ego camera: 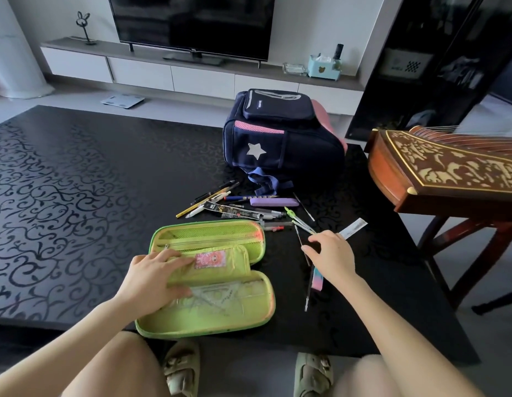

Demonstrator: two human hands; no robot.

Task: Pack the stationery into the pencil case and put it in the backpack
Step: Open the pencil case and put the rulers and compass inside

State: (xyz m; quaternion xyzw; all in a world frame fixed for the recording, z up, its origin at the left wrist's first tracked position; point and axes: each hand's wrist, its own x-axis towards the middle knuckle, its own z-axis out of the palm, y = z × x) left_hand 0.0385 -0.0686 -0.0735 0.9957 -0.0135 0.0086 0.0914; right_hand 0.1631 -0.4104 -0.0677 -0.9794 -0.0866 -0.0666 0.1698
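A green pencil case (pixel 220 316) lies unzipped and flat near the front edge of the black table (pixel 77 181). Clear plastic rulers sit in its lower half. My left hand (pixel 154 279) rests on the case's middle flap with straight fingers. My right hand (pixel 332 256) hovers to the right of the case, fingers relaxed, over thin refills and a pastel ruler (pixel 317 279). Pens and pencils (pixel 217 202), a purple box (pixel 273 202), a green compass (pixel 299 220) and a white ruler (pixel 353 227) are scattered behind the case. The navy backpack (pixel 280 138) with a white star stands beyond them.
A wooden zither (pixel 449 167) on a stand juts in at the right, close to the table corner. A TV (pixel 192 24) and a low cabinet run along the far wall. My knees and sandals show below the table's front edge.
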